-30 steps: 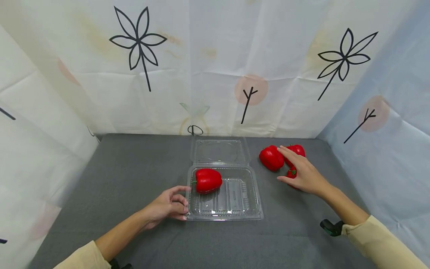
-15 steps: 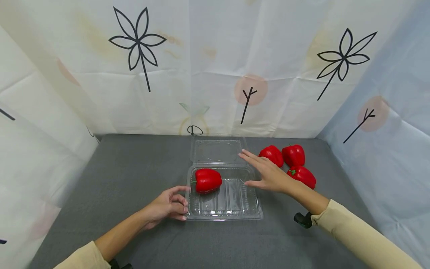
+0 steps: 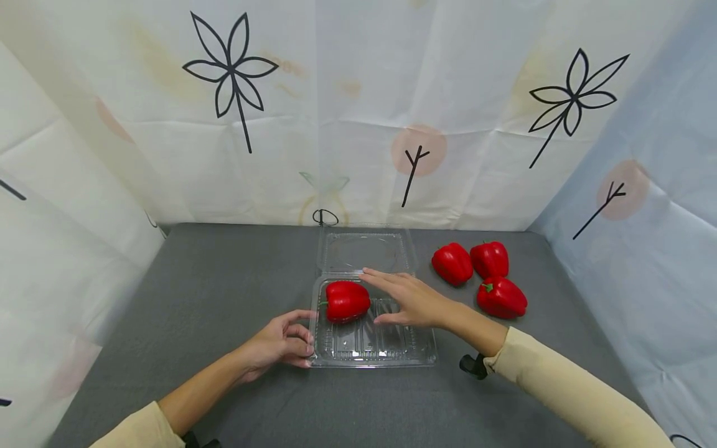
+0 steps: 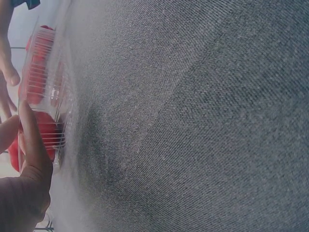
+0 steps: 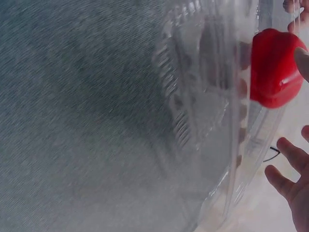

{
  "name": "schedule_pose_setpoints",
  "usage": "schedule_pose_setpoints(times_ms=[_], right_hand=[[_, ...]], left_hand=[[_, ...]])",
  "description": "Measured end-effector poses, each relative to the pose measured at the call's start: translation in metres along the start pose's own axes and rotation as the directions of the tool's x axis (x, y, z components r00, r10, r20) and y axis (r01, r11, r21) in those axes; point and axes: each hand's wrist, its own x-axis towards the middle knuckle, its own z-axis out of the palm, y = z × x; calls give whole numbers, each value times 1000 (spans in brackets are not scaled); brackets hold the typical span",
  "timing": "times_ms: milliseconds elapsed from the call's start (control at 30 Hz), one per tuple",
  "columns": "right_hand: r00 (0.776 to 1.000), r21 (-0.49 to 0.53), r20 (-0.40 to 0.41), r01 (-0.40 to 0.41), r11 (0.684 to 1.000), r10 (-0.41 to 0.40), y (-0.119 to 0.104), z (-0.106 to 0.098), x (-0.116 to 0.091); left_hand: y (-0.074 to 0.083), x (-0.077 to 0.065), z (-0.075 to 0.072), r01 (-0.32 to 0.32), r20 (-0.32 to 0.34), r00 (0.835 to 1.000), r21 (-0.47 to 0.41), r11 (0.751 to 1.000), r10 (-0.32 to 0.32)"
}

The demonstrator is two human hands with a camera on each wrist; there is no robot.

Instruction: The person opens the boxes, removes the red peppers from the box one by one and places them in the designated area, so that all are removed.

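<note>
A clear plastic clamshell container (image 3: 370,356) lies with its lid (image 3: 366,250) folded back on the cloth. In its left part sits a red bell pepper (image 3: 347,302), stem to the left. My left hand (image 3: 274,346) pinches the container's left rim between thumb and fingers; the left wrist view shows this hand (image 4: 31,150) at the clear wall. Above the container's right half is my right hand (image 3: 417,303), fingers stretched toward the pepper and thumb apart, holding nothing. The right wrist view has the pepper (image 5: 275,70) beside the thumb, contact unclear.
Right of the container, three more red bell peppers lie close together: a left one (image 3: 452,264), a back one (image 3: 490,259) and a front one (image 3: 502,297). Grey cloth (image 3: 224,274) covers the table. Patterned white fabric (image 3: 358,93) hangs behind and at both sides.
My right hand has moved left from the group of bell peppers to above the container, with nothing in it. The left hand, the container and the peppers have stayed in place.
</note>
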Motion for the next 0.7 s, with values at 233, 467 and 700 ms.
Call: schedule_pose_setpoints(times_ms=[233, 467, 700], right_hand=[[999, 25, 46, -10, 1000, 9, -12, 2, 15], [997, 62, 77, -17, 998, 12, -18, 8, 27], [995, 37, 96, -31, 999, 27, -20, 11, 32]], left_hand=[[0, 0, -1, -1, 4, 1000, -10, 1000, 1], [-1, 1, -1, 3, 3, 1000, -11, 1000, -3], [0, 0, -1, -3, 7, 1000, -12, 1000, 3]])
